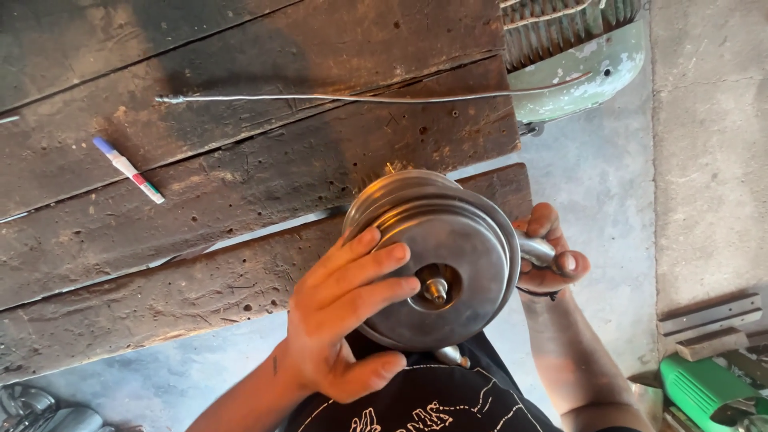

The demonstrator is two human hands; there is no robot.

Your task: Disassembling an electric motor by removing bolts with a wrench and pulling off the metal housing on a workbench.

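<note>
Pulley [448, 256] held flat by open left hand [340, 320], right hand [552, 260] gripping its shaft; could slip off the bench [240, 184] edge.

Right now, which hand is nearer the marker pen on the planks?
Left. The left hand lies on the metal disc's face, toward the marker pen; the right hand grips behind the disc.
</note>
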